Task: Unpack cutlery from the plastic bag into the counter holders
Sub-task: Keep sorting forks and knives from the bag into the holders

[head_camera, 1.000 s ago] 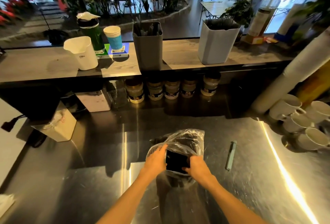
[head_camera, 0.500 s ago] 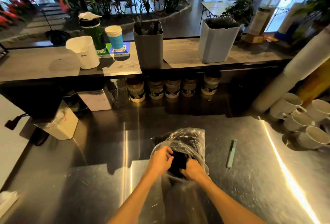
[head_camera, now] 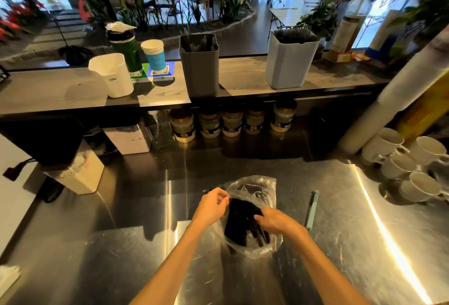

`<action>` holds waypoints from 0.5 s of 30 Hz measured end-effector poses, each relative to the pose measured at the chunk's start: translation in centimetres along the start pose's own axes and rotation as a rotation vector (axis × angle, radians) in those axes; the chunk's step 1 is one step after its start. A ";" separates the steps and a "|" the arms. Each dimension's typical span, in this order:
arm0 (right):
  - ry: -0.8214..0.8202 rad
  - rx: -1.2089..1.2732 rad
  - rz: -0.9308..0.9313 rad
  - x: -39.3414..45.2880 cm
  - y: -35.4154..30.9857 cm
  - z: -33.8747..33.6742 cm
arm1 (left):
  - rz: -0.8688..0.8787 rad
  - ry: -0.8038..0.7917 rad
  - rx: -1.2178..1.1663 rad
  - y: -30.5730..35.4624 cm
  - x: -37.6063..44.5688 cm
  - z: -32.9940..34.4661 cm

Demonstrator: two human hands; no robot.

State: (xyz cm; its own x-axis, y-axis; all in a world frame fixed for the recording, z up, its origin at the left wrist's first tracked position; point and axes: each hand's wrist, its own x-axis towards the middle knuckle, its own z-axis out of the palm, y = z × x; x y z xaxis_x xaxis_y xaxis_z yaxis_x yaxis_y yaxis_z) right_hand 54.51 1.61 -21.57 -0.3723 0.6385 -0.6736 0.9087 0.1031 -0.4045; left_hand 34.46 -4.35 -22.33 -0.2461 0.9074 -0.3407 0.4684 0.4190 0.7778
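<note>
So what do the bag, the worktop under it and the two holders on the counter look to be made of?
Bag: thin clear plastic film, crinkled and glossy, dark cutlery showing through.
Worktop: seemingly stainless steel, brushed, with bright streak reflections and fine scratches.
Dark grey holder and pale grey holder: probably moulded plastic, matte with rounded corners; coated metal cannot be ruled out.

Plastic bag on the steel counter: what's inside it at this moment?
The clear plastic bag holds a bundle of black cutlery. Left hand pinches the bag's edge; right hand reaches in. Creased film and the hands hide the count and the types.
</note>
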 end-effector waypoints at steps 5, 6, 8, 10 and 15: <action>-0.050 0.032 0.027 -2.6 2.5 -3.1 | -0.011 -0.007 -0.083 0.8 0.1 -0.9; -0.062 0.051 0.029 -3.2 2.9 -3.7 | -0.017 -0.010 -0.096 0.9 0.2 -1.0; -0.108 0.117 0.002 -4.8 3.2 -4.8 | -0.031 -0.023 -0.158 1.0 0.3 -1.2; -0.161 0.239 -0.033 -6.4 3.1 -5.7 | -0.044 -0.031 -0.237 1.2 0.3 -1.4; -0.200 0.306 -0.091 -8.7 3.0 -6.9 | -0.067 -0.046 -0.330 2.0 0.0 -1.6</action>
State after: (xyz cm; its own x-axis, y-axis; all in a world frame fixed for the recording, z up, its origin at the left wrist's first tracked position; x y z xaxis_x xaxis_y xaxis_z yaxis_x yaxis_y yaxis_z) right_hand 61.78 1.61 -12.68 -0.5057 0.4726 -0.7217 0.7832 -0.0993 -0.6138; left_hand 34.05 -3.61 -19.94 -0.2249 0.8819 -0.4143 0.1506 0.4516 0.8794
